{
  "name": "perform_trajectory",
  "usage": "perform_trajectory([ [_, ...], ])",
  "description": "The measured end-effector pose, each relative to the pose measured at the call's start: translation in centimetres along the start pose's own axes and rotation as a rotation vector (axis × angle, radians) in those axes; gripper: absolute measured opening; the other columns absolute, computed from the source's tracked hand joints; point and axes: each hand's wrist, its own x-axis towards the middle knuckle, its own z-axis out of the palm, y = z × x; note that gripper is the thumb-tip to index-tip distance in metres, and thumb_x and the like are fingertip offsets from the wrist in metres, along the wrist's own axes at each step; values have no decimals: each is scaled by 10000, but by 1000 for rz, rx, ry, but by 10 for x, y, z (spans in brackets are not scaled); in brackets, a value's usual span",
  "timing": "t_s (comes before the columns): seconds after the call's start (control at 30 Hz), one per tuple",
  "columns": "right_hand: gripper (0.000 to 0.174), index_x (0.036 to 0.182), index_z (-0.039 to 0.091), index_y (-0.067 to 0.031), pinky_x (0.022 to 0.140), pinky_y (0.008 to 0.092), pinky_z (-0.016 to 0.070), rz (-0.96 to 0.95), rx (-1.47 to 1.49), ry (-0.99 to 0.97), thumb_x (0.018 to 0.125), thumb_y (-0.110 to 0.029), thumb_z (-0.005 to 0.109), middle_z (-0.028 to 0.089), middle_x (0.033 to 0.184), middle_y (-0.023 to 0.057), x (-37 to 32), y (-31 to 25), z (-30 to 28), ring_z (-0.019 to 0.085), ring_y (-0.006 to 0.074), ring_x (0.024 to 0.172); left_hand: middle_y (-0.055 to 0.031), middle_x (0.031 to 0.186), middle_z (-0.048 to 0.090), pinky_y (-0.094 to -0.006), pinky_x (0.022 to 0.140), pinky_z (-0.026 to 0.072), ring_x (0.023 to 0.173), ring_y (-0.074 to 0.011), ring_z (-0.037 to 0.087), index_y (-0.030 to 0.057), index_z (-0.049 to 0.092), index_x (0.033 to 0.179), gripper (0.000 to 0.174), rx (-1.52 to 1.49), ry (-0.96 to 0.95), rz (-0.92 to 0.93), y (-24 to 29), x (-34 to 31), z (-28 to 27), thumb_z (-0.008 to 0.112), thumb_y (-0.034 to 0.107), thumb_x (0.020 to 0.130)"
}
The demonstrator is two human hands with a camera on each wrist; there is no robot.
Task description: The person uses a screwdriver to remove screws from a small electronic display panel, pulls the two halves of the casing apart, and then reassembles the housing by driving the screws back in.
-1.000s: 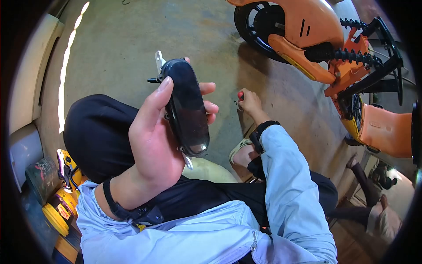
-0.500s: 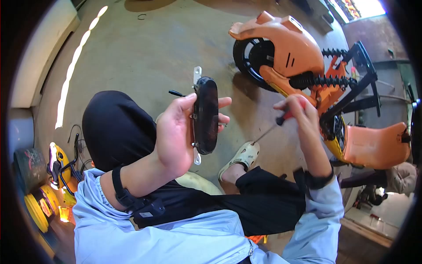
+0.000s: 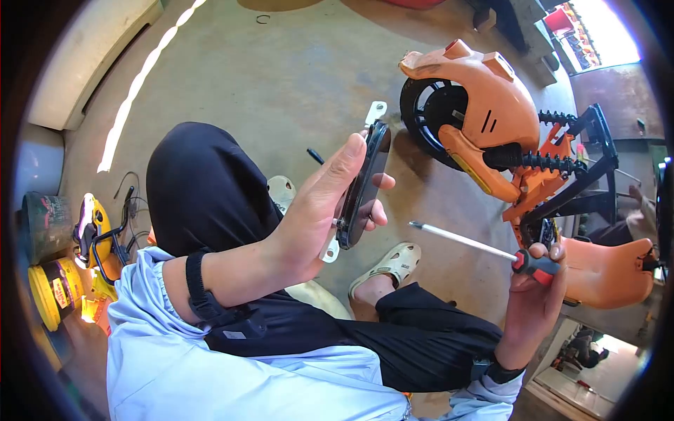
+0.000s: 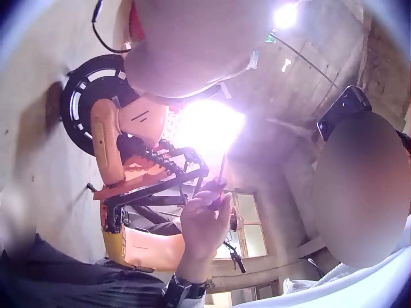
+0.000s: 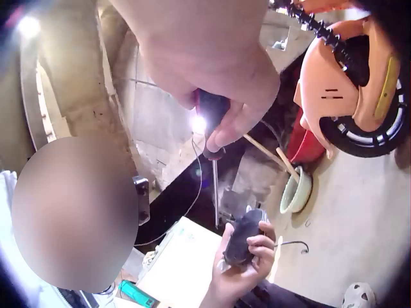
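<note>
My left hand [image 3: 305, 217] holds up a black oblong casing [image 3: 366, 188] with a glossy dark face and pale metal tabs at both ends. Its thumb lies along one edge and fingertips show past the other. The casing is tilted, nearly edge-on in the head view. In the right wrist view the casing [image 5: 241, 240] rests against the curled fingers. Off to the right, my right hand [image 3: 530, 305] grips a screwdriver [image 3: 525, 262] by its red and black handle. The screwdriver's shaft points left toward the casing, with its tip apart from it.
An orange two-wheeler [image 3: 491, 98] with a black wheel stands ahead on the right. My shoe [image 3: 390, 269] is on the floor below the casing. A yellow bucket [image 3: 45, 298] and a yellow-and-black machine [image 3: 105, 235] stand at the left.
My right hand has risen from low over the floor and moved right, bringing the screwdriver level. The left hand has shifted right and turned the casing from face-on to nearly edge-on.
</note>
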Motion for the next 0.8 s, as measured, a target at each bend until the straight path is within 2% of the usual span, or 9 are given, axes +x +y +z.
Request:
perform_trajectory([
  [0.03, 279, 1169, 405, -86, 760, 291, 523, 26, 13, 0, 1031, -308, 504, 609, 1140, 174, -3, 2, 2, 649, 233, 891, -75, 1025, 635, -237, 702, 541, 813, -119, 654, 91, 537, 1229, 547, 18, 31, -1, 0, 0, 3, 410, 579, 1017],
  [0.07, 279, 1169, 405, -86, 760, 291, 523, 33, 24, 5, 1031, -308, 504, 609, 1140, 174, -5, 4, 6, 649, 233, 891, -75, 1025, 635, -237, 702, 541, 813, -119, 654, 91, 537, 1229, 547, 27, 40, -8, 1, 0, 4, 410, 579, 1017],
  [0.17, 322, 1134, 399, -64, 805, 363, 544, 98, -66, -126, 997, -314, 548, 598, 1157, 223, -7, 11, 11, 671, 300, 914, -64, 1023, 629, -231, 672, 522, 780, -107, 635, 97, 541, 1191, 529, 91, 69, -15, -1, 3, 6, 407, 579, 1019],
  [0.57, 329, 1141, 395, -49, 806, 353, 550, 142, -81, -102, 1004, -317, 525, 604, 1174, 231, -7, 18, 13, 683, 282, 885, -59, 1037, 623, -227, 675, 514, 776, -99, 628, 94, 546, 1163, 575, 143, 44, 0, -6, 8, 11, 381, 622, 1006],
  [0.8, 313, 1151, 396, -44, 803, 343, 553, 181, -35, -93, 1016, -306, 503, 607, 1181, 231, -6, 20, 12, 688, 276, 880, -71, 1048, 627, -226, 664, 532, 779, -102, 644, 87, 529, 1217, 599, 102, 8, -1, -8, 8, 6, 368, 623, 1006],
])
